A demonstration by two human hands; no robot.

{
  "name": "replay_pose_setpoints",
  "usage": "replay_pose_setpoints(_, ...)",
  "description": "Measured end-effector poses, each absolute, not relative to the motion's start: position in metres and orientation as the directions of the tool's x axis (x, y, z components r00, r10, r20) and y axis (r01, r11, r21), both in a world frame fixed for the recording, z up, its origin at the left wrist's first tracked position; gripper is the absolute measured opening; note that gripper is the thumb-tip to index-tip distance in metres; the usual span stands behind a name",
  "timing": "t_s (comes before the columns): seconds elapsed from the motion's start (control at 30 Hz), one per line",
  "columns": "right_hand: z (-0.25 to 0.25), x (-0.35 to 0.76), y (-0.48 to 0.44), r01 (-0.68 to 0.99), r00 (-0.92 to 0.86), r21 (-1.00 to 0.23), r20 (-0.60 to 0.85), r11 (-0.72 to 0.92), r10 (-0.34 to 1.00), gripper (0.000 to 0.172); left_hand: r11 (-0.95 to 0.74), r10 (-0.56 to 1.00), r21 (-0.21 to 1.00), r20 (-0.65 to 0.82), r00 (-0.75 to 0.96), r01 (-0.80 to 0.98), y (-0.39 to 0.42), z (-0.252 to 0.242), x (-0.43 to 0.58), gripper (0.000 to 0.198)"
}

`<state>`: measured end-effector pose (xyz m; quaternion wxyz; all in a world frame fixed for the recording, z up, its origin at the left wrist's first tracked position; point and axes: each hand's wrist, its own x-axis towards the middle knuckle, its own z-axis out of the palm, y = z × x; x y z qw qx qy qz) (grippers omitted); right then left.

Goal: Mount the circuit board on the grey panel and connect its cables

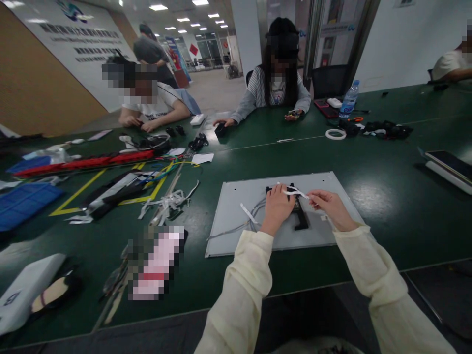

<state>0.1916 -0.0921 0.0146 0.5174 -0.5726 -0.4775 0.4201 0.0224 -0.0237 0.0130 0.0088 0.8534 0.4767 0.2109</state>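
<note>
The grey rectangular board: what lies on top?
A black angular part, thin grey cables and a narrow white strip. The left hand hides whatever lies directly beneath it.

Glossy dark-green tabletop (239,162): on my feed, I see it spread across the view.
Flat pale-grey rectangular board (239,194): I have it lying near the front edge.
Loose tangle of white paper strips (171,201): lies left of the board.
Flat white ring (335,138): I spot it farther back, near a standing clear blue-capped plastic bottle (348,102).
</note>
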Motion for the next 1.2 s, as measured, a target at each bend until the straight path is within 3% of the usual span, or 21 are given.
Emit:
replay_pose_setpoints(0.13, 0.007, 0.198, -0.101, 0.16, 0.271, -0.986, 0.089, 0.046, 0.958, 0.038, -0.534, 0.819, 0.304, 0.419, 0.393, 0.789, -0.028, 0.03, 0.021, 0.037)
replay_pose_setpoints(0.23, 0.002, 0.198, -0.105, 0.175, 0.258, -0.981, 0.131, 0.087, 0.957, 0.035, -0.524, 0.843, 0.525, 0.433, 0.319, 0.671, -0.039, 0.046, 0.018, 0.032)
replay_pose_setpoints(0.33, 0.0, 0.194, -0.107, 0.157, 0.221, -0.981, 0.148, 0.114, 0.964, 0.037, -0.308, 0.937, 0.814, 0.168, 0.308, 0.492, -0.054, 0.048, 0.014, 0.043)
replay_pose_setpoints(0.4, 0.0, 0.191, -0.108, 0.2, 0.218, -0.973, 0.162, 0.118, 0.962, 0.037, -0.143, 0.928, 0.902, -0.021, 0.371, 0.407, -0.064, 0.042, 0.012, 0.056)
replay_pose_setpoints(0.47, 0.0, 0.189, -0.11, 0.291, 0.243, -0.95, 0.188, 0.113, 0.952, 0.036, -0.09, 0.902, 0.922, -0.086, 0.423, 0.377, -0.071, 0.032, 0.011, 0.055)
replay_pose_setpoints(0.7, -0.007, 0.189, -0.114, 0.61, 0.273, -0.786, 0.324, 0.097, 0.906, 0.032, -0.216, 0.898, 0.882, 0.012, 0.439, 0.419, -0.078, 0.019, 0.009, 0.011)
replay_pose_setpoints(0.9, -0.009, 0.185, -0.117, 0.752, 0.177, -0.649, 0.368, 0.116, 0.913, 0.027, -0.396, 0.915, 0.624, 0.211, 0.343, 0.673, -0.095, 0.021, 0.01, 0.018)
replay_pose_setpoints(1.03, -0.008, 0.18, -0.118, 0.855, 0.107, -0.508, 0.375, 0.107, 0.921, 0.025, -0.375, 0.927, 0.438, 0.157, 0.342, 0.817, -0.104, 0.021, 0.013, 0.026)
replay_pose_setpoints(1.2, -0.01, 0.177, -0.116, 0.914, 0.092, -0.404, 0.315, 0.046, 0.945, 0.022, -0.36, 0.932, 0.35, 0.096, 0.349, 0.865, -0.105, 0.023, 0.016, 0.03)
